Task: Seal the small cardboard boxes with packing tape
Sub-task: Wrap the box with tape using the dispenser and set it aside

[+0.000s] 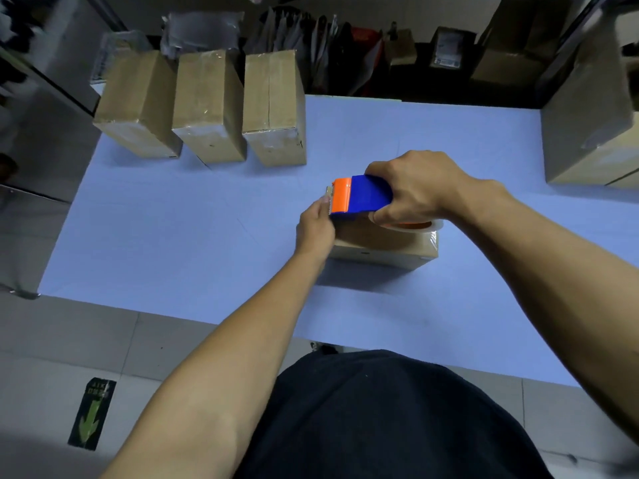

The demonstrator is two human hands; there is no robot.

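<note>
A green arrow sign point(91, 413) lies on the tiled floor point(62, 340).

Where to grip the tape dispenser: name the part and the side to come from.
Grip the tape dispenser by its blue body, coming from the right, as the right hand does. The orange toothed end points left, where the left hand sits.

Matt cardboard box point(380, 247), glossy plastic tape dispenser point(361, 195), smooth matt tabletop point(173, 236)
</note>
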